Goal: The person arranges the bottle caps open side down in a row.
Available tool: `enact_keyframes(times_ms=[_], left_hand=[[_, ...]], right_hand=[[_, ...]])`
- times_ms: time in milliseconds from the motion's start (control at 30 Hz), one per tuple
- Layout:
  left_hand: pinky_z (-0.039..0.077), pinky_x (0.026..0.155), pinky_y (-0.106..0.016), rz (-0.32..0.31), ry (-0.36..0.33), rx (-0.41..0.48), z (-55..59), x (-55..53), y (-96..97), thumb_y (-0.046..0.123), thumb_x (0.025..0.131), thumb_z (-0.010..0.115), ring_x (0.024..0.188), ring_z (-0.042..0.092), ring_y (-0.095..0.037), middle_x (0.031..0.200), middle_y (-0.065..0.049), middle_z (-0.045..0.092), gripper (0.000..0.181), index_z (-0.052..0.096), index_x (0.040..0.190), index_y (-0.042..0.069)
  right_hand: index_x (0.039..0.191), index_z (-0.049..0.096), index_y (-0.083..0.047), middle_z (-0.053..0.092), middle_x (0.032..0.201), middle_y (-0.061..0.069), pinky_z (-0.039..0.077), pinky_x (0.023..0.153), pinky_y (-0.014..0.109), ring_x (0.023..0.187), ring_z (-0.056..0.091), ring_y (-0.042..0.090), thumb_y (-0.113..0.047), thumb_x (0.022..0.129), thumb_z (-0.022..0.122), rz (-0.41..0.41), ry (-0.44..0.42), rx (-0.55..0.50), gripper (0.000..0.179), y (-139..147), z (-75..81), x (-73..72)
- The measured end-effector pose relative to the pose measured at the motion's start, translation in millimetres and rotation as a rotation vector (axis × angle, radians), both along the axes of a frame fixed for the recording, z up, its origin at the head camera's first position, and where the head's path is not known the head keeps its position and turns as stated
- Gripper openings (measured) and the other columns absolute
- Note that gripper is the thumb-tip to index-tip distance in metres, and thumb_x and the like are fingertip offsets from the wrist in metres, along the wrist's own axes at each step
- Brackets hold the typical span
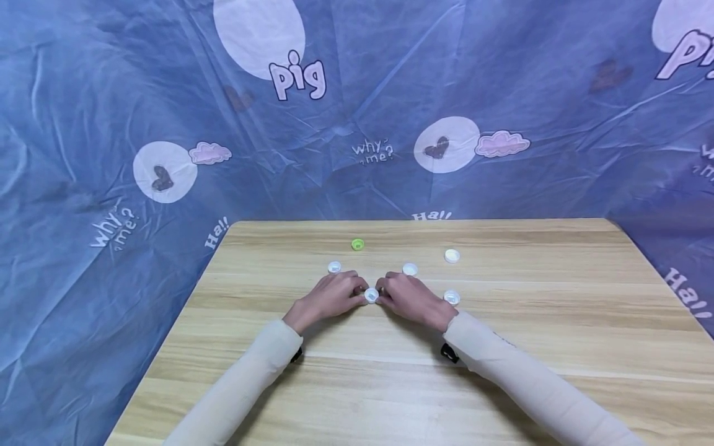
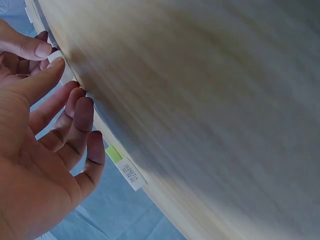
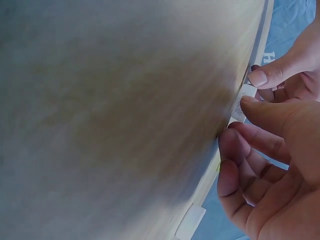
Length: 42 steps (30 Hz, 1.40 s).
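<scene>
A small white bottle cap (image 1: pixel 371 295) lies on the wooden table between the two hands, its hollow side facing up. My left hand (image 1: pixel 334 293) pinches it from the left, thumb at its near side and the other fingers curled. From the right, my right hand (image 1: pixel 409 296) grips the same cap, mirroring the left. In the right wrist view, printed characters show on the side of this cap (image 3: pixel 243 101) beside the thumb. Fingertips cover part of its wall in both wrist views.
Around the hands stand a green cap (image 1: pixel 357 245) at the back and white caps: one beyond the left hand (image 1: pixel 334 267), others near the right hand, including one by the right wrist (image 1: pixel 451 298). A blue printed cloth (image 1: pixel 346 179) hangs behind the table (image 1: pixel 357 396).
</scene>
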State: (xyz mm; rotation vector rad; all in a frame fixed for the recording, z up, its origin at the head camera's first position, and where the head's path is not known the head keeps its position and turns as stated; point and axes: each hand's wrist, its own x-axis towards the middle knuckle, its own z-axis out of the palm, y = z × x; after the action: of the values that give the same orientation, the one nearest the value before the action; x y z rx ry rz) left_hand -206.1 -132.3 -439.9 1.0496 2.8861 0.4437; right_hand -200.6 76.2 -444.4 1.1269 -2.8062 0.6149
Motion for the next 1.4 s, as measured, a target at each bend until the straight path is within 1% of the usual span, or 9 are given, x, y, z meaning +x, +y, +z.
enact_keyframes(times_ms=[233,400,500,667,800,933,1033,1267,1400], left_hand=[[0.043,0.06,-0.022,0.005,-0.004,0.015,0.9,1.9,-0.7,0.032,0.089,0.067,0.07,0.051,-0.005,0.089,0.006,0.061,0.023,0.07,0.105,0.016],[0.044,0.063,-0.022,0.004,0.029,0.036,-0.2,3.0,-2.5,0.033,0.088,0.068,0.072,0.052,-0.003,0.088,0.006,0.062,0.023,0.07,0.104,0.016],[0.045,0.065,-0.022,0.003,0.033,0.056,0.0,3.7,-4.0,0.033,0.088,0.067,0.073,0.052,-0.002,0.088,0.008,0.062,0.024,0.07,0.105,0.017],[0.046,0.066,-0.021,0.01,0.002,0.137,7.5,7.1,-6.2,0.032,0.089,0.067,0.073,0.053,-0.001,0.087,0.01,0.061,0.026,0.067,0.108,0.015],[0.045,0.063,-0.019,0.013,0.008,0.191,15.3,9.9,-7.8,0.031,0.09,0.066,0.071,0.053,-0.001,0.085,0.013,0.06,0.028,0.067,0.111,0.012],[0.045,0.064,-0.019,0.011,0.025,0.229,20.6,12.0,-9.6,0.03,0.091,0.064,0.073,0.055,-0.005,0.086,0.013,0.059,0.029,0.065,0.114,0.011],[0.045,0.065,-0.019,0.006,0.03,0.262,23.5,13.7,-10.7,0.028,0.091,0.064,0.075,0.055,-0.005,0.088,0.012,0.059,0.029,0.065,0.114,0.01],[0.047,0.062,-0.019,-0.008,0.042,0.368,29.0,16.8,-13.6,0.028,0.091,0.065,0.074,0.053,0.0,0.087,0.013,0.059,0.029,0.065,0.114,0.011],[0.047,0.061,-0.02,-0.013,0.054,0.4,31.8,17.9,-14.7,0.028,0.09,0.065,0.074,0.054,0.0,0.087,0.013,0.059,0.029,0.065,0.114,0.011]], right_hand=[[0.097,0.07,-0.01,0.063,0.087,-0.001,0.05,0.066,0.026,0.076,0.058,0.01,-0.02,0.086,0.07,0.005,-0.002,-0.005,0.015,-0.2,-1.4,0.6],[0.098,0.07,-0.01,0.064,0.089,-0.002,0.05,0.067,0.025,0.077,0.058,0.008,-0.021,0.086,0.071,0.012,-0.016,-0.048,0.017,0.5,0.2,2.3],[0.1,0.069,-0.009,0.064,0.089,-0.002,0.05,0.068,0.023,0.076,0.059,0.007,-0.02,0.085,0.072,0.015,-0.037,-0.087,0.019,1.3,2.5,3.5],[0.103,0.068,-0.008,0.065,0.087,-0.003,0.05,0.066,0.018,0.072,0.058,0.003,-0.019,0.085,0.072,-0.005,-0.06,-0.158,0.022,3.8,7.9,4.7],[0.105,0.067,-0.007,0.063,0.086,-0.005,0.048,0.064,0.016,0.072,0.057,0.001,-0.021,0.085,0.072,-0.018,-0.042,-0.21,0.025,5.4,13.0,5.1],[0.106,0.067,-0.006,0.064,0.085,-0.004,0.048,0.063,0.017,0.073,0.058,0.003,-0.022,0.084,0.073,-0.017,-0.007,-0.272,0.027,6.1,17.5,5.4],[0.105,0.068,-0.006,0.064,0.084,-0.003,0.049,0.063,0.018,0.073,0.058,0.004,-0.022,0.084,0.073,-0.016,0.007,-0.314,0.027,6.5,19.3,5.7],[0.105,0.068,-0.009,0.065,0.087,-0.003,0.051,0.062,0.022,0.073,0.058,0.005,-0.023,0.085,0.073,-0.012,0.005,-0.418,0.025,6.5,23.6,7.5],[0.105,0.068,-0.009,0.065,0.088,-0.005,0.051,0.062,0.022,0.072,0.058,0.005,-0.025,0.086,0.071,-0.016,-0.009,-0.449,0.025,5.5,25.5,8.0]])
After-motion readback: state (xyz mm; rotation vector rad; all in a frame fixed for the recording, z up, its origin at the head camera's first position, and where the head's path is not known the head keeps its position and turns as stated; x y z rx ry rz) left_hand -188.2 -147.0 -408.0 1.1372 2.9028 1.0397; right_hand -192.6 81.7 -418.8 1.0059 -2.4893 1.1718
